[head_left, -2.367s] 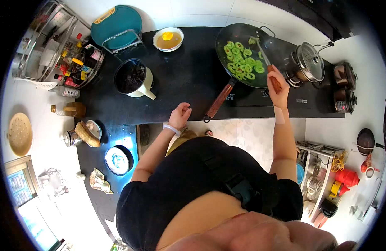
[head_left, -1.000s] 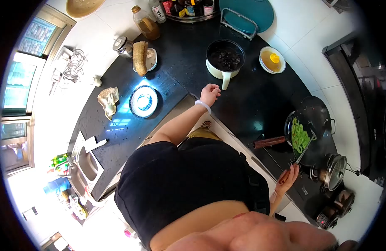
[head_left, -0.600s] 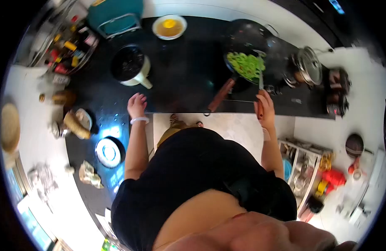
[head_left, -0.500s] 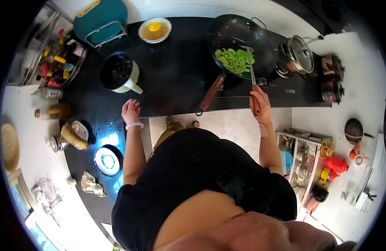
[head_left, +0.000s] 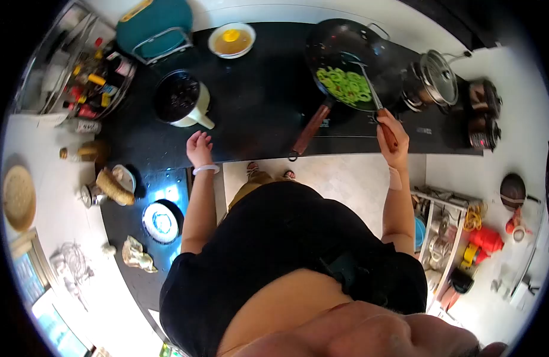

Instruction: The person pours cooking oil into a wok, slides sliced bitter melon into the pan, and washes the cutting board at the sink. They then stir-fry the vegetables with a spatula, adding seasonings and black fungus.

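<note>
My right hand (head_left: 394,141) grips the brown wooden handle of a spatula (head_left: 372,88), whose metal end reaches into a black wok (head_left: 325,41). Inside the wok, sliced green vegetables (head_left: 344,85) lie gathered toward the near side. The wok's wooden handle points toward me, left of my right hand. Nothing shows in my left hand (head_left: 199,149), held over the counter's front edge with loosely bent fingers. Just beyond it is a pale-handled pot (head_left: 200,111) with dark contents. Farther back stands a white bowl (head_left: 249,49) holding brownish liquid and something yellow.
A teal board (head_left: 149,30) leans in a rack behind the pot. Several bottles (head_left: 96,83) crowd the left corner. A glass-lidded pot (head_left: 439,76) stands right of the wok. On the left counter are a plate (head_left: 160,222) and a crumpled cloth (head_left: 137,254).
The spatula's end has shifted away from the vegetables, toward the wok's far side, and the vegetables lie lower in the wok. The whole view has slid slightly.
</note>
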Motion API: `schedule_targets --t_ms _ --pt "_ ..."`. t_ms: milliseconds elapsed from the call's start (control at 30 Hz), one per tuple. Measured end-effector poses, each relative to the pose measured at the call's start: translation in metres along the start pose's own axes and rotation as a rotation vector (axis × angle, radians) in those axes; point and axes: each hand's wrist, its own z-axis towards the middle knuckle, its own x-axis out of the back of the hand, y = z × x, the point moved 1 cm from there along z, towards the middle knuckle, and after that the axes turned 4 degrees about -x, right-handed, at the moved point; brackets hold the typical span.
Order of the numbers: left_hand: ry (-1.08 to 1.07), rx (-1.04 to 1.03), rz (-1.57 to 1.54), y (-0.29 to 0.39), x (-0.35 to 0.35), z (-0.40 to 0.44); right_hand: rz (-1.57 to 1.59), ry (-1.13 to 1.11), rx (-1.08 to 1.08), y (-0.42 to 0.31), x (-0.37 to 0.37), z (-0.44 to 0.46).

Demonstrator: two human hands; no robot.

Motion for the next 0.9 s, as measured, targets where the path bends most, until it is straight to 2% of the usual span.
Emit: schedule_targets --t_ms 67,167,233,300,333,433,500,567,600,700,900 --pt "0.012 -0.208 0.03 0.0 -0.003 -0.001 0.0 -0.021 0.037 -0.007 -0.005 -0.004" --pt "-0.036 -0.344 0.06 0.023 -0.021 -0.008 0.03 -0.068 -0.014 -0.025 0.005 -0.015" --pt "-0.155 -0.479 0.086 0.029 -0.036 0.004 0.044 -0.079 -0.074 -0.032 0.017 -0.021" --pt "-0.247 -0.494 0.07 0.033 -0.061 0.026 0.042 -0.061 -0.127 -0.032 0.024 -0.024" --pt "-0.297 -0.517 0.119 0.038 -0.075 0.04 0.152 0.008 -0.141 -0.029 0.024 -0.025" --pt "-0.37 -0.575 0.262 0.06 -0.124 0.075 0.145 0.246 -0.218 -0.025 0.021 -0.023" --pt "-0.399 -0.566 0.285 0.076 -0.157 0.096 0.5 0.514 -0.377 -0.008 0.016 -0.024" --pt "-0.382 -0.653 0.451 0.073 -0.189 0.132 0.814 0.807 -0.557 -0.007 0.014 -0.022" --pt "-0.362 -0.681 0.524 0.065 -0.204 0.156 0.914 0.87 -0.637 0.002 0.014 -0.027" --pt "-0.319 -0.698 0.805 0.069 -0.232 0.19 1.235 1.012 -0.836 0.003 0.0 -0.043" --pt "-0.385 -0.738 1.135 0.08 -0.26 0.214 1.248 1.054 -0.873 -0.014 -0.016 -0.06"
